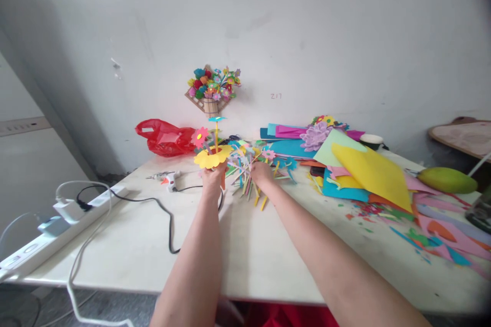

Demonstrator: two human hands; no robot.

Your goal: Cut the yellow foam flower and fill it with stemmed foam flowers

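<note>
My left hand (pixel 215 178) is wrapped round a small flower pot (pixel 212 159) with a scalloped yellow rim, held upright over the table. A pink paper flower (pixel 200 137) and a blue-topped flower on a yellow stem (pixel 217 135) stick up out of it. To the right, my right hand (pixel 262 174) reaches into a heap of paper flowers with stems (pixel 245 156), its fingers closed at the pile. Whatever it pinches is too small and partly hidden to make out. A pink flower (pixel 268 154) lies just beyond that hand.
A hot glue gun (pixel 171 182) lies left with its black cord. Further left runs a white power strip (pixel 42 245) with plugs. A red plastic bag (pixel 164 138) sits behind. Coloured foam sheets (pixel 372 168), scraps and a green-yellow fruit (pixel 447 180) cover the right side. A flower basket (pixel 210 106) hangs on the wall.
</note>
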